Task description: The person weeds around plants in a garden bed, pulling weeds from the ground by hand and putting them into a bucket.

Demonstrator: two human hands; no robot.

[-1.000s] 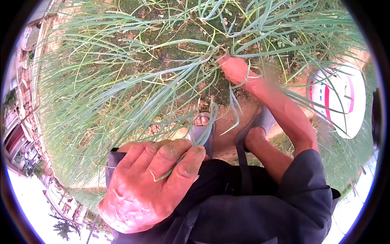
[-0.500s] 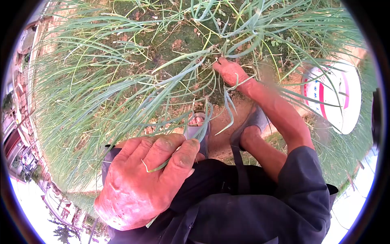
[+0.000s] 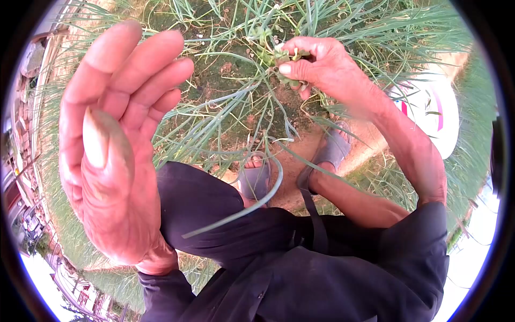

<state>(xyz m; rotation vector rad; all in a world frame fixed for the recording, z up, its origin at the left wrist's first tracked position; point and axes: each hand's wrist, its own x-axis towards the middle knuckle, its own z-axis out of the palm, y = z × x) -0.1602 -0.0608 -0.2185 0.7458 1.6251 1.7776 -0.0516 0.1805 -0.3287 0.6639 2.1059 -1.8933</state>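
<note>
My left hand (image 3: 120, 155) is raised close to the camera at the left, palm showing and fingers stretched out, with nothing in it. At the upper middle, my right hand (image 3: 327, 67) pinches a small broad-leaved green plant (image 3: 292, 67) between thumb and fingers. Long thin green onion-like leaves (image 3: 220, 115) spread over the brown soil around and below it. One long leaf (image 3: 236, 214) curves down over my dark trousers.
A white hat-like object (image 3: 437, 115) with red and pink markings lies at the right. My feet in grey shoes (image 3: 332, 147) stand on bare soil below the plants. Dense green leaves (image 3: 59, 188) run along the left, with a brick edge beyond.
My left hand has let go of the long leaves, opened and moved up and left. My right hand has turned and come up from the plant bases, with a leafy plant now showing in it.
</note>
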